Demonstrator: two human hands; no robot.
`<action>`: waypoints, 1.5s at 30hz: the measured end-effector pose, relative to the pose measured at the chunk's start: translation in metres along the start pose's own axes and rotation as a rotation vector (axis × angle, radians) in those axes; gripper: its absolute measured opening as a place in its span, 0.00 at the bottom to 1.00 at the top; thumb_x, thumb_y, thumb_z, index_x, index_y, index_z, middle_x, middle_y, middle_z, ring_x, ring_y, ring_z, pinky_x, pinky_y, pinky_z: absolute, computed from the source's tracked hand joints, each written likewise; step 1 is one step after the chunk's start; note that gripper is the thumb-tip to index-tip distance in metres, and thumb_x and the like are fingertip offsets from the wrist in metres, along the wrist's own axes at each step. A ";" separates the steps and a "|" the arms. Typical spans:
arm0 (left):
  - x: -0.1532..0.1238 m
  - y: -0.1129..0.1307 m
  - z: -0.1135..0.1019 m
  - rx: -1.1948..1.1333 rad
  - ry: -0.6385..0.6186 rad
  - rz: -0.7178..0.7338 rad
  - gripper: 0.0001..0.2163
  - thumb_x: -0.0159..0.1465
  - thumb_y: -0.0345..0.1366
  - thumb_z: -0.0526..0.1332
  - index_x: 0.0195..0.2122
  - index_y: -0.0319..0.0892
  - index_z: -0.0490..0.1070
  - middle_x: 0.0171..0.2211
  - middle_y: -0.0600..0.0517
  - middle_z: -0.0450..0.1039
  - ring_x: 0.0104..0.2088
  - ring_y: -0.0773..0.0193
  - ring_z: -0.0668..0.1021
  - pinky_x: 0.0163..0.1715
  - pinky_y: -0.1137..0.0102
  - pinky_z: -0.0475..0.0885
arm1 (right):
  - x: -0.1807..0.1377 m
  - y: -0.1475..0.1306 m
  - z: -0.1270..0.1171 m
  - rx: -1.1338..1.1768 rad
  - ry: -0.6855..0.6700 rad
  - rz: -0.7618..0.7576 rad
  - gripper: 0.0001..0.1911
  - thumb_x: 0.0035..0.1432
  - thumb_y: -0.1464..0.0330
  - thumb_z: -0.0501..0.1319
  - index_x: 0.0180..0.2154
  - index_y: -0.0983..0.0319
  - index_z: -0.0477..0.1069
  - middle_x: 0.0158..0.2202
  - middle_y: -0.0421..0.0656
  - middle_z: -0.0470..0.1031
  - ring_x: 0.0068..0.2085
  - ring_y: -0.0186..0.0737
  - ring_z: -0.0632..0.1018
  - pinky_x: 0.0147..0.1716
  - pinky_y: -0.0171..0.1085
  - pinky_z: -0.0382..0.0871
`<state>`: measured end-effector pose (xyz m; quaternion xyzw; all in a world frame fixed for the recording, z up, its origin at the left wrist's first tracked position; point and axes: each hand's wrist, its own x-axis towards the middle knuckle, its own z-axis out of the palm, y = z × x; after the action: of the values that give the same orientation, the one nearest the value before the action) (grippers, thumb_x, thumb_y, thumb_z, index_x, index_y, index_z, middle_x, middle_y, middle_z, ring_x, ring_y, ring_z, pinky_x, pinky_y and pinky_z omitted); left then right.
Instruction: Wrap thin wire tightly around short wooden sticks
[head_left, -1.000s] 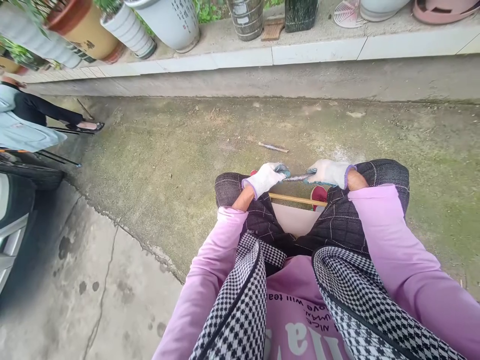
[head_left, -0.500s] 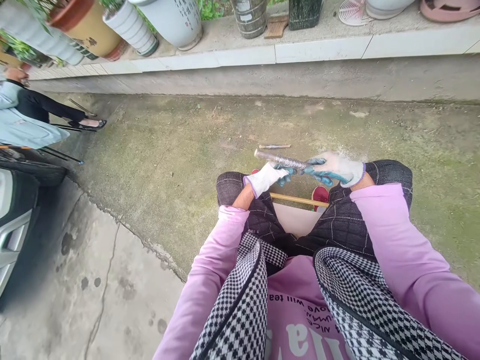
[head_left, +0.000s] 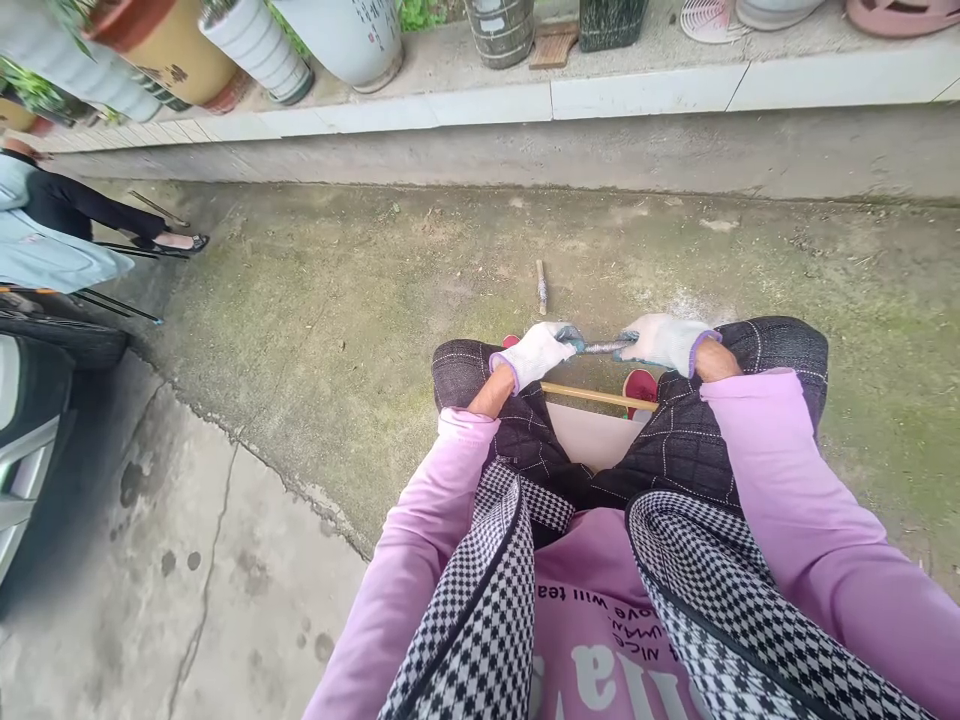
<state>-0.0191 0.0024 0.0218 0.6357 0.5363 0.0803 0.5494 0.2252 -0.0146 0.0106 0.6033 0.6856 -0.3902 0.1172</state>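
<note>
Both my hands wear white gloves with blue-green palms. A stick wound with silvery wire (head_left: 602, 348) lies level between them above my lap. My left hand (head_left: 541, 351) is closed around its left end, and my right hand (head_left: 661, 343) grips the right end. Only the short wound middle shows; the fingers hide both ends. Just beyond my left hand is a shorter stick (head_left: 541, 288), with silvery wire round its lower part. It points away from me. Whether a strand joins the two sticks is too fine to tell.
Below my hands a yellowish rod (head_left: 598, 396) crosses between my knees, above a pale panel (head_left: 596, 432). A low tiled ledge (head_left: 637, 98) with flowerpots (head_left: 341, 40) runs ahead. At left, a seated person's leg (head_left: 105, 203) shows near a car wheel (head_left: 26, 470).
The wire-wound stick has swung from slanting up-left to level, and my left hand now covers its left end. The shorter stick has turned from crosswise to pointing away from me.
</note>
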 end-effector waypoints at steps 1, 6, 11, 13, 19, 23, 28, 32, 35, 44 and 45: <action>0.002 -0.001 0.001 -0.045 0.017 -0.025 0.03 0.61 0.27 0.65 0.31 0.39 0.79 0.23 0.59 0.70 0.28 0.69 0.71 0.34 0.73 0.67 | 0.001 0.001 -0.003 -0.009 0.038 0.021 0.14 0.62 0.55 0.71 0.32 0.58 0.80 0.28 0.44 0.78 0.32 0.45 0.77 0.34 0.41 0.63; 0.000 0.002 0.002 -0.213 0.000 -0.071 0.02 0.64 0.30 0.70 0.36 0.38 0.82 0.22 0.59 0.72 0.23 0.72 0.70 0.26 0.75 0.64 | -0.005 -0.005 -0.013 0.002 0.150 0.055 0.12 0.69 0.59 0.66 0.40 0.59 0.83 0.35 0.47 0.82 0.36 0.46 0.79 0.37 0.40 0.67; -0.003 0.008 0.001 -0.343 -0.100 -0.077 0.05 0.64 0.28 0.72 0.41 0.36 0.85 0.22 0.58 0.75 0.21 0.74 0.72 0.25 0.76 0.69 | -0.011 -0.020 -0.004 0.361 0.201 0.030 0.14 0.69 0.56 0.63 0.40 0.59 0.80 0.29 0.40 0.76 0.28 0.39 0.74 0.30 0.37 0.66; -0.002 0.007 0.000 -0.380 -0.122 -0.057 0.05 0.63 0.27 0.72 0.41 0.35 0.85 0.23 0.57 0.77 0.21 0.74 0.73 0.25 0.76 0.70 | -0.010 -0.023 -0.001 0.435 0.197 0.017 0.14 0.68 0.56 0.63 0.39 0.59 0.79 0.27 0.38 0.73 0.27 0.38 0.72 0.28 0.37 0.64; -0.002 -0.001 -0.008 -0.578 -0.055 0.044 0.10 0.62 0.31 0.73 0.45 0.34 0.83 0.25 0.56 0.79 0.21 0.71 0.77 0.25 0.74 0.74 | 0.000 -0.023 0.002 0.241 0.207 -0.040 0.12 0.67 0.59 0.66 0.37 0.59 0.81 0.28 0.40 0.75 0.30 0.39 0.73 0.31 0.38 0.62; -0.005 -0.001 -0.005 -0.591 -0.067 0.054 0.18 0.63 0.33 0.72 0.53 0.33 0.83 0.28 0.55 0.81 0.21 0.72 0.76 0.25 0.75 0.74 | 0.001 -0.026 -0.001 0.142 0.176 -0.066 0.09 0.67 0.61 0.68 0.41 0.59 0.83 0.31 0.42 0.78 0.32 0.40 0.73 0.34 0.38 0.62; -0.010 0.004 0.001 -0.412 -0.249 -0.045 0.13 0.63 0.28 0.70 0.48 0.34 0.86 0.24 0.55 0.81 0.19 0.73 0.74 0.23 0.77 0.72 | -0.011 -0.022 -0.006 0.313 0.223 0.004 0.08 0.68 0.63 0.69 0.36 0.59 0.79 0.27 0.40 0.73 0.28 0.37 0.71 0.30 0.37 0.62; -0.012 0.007 -0.004 -0.379 -0.177 -0.057 0.08 0.64 0.28 0.70 0.44 0.34 0.86 0.23 0.56 0.79 0.18 0.74 0.74 0.23 0.77 0.71 | -0.021 -0.015 -0.008 0.810 0.231 0.020 0.18 0.63 0.52 0.74 0.36 0.59 0.76 0.24 0.36 0.68 0.23 0.34 0.67 0.21 0.35 0.62; -0.008 0.003 -0.001 -0.312 -0.143 -0.080 0.05 0.68 0.31 0.69 0.41 0.36 0.85 0.22 0.56 0.78 0.17 0.74 0.72 0.22 0.77 0.69 | -0.026 -0.013 -0.008 0.984 0.149 -0.083 0.24 0.57 0.47 0.78 0.36 0.60 0.76 0.23 0.36 0.67 0.22 0.32 0.65 0.18 0.33 0.61; -0.001 -0.010 -0.006 -0.131 -0.072 0.079 0.06 0.66 0.35 0.68 0.34 0.38 0.81 0.24 0.57 0.74 0.25 0.71 0.72 0.28 0.75 0.65 | -0.033 -0.004 -0.007 0.673 -0.315 -0.379 0.23 0.50 0.48 0.76 0.32 0.59 0.78 0.23 0.36 0.70 0.23 0.32 0.66 0.21 0.34 0.59; -0.002 -0.010 -0.008 -0.125 -0.065 0.076 0.07 0.66 0.36 0.67 0.35 0.38 0.81 0.24 0.57 0.73 0.25 0.71 0.71 0.27 0.74 0.64 | -0.031 -0.003 -0.005 0.599 -0.312 -0.363 0.22 0.51 0.48 0.76 0.32 0.59 0.78 0.24 0.36 0.71 0.24 0.32 0.67 0.23 0.34 0.60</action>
<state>-0.0310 0.0039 0.0178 0.6224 0.4874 0.1137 0.6018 0.2315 -0.0336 0.0346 0.4129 0.6108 -0.6748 -0.0326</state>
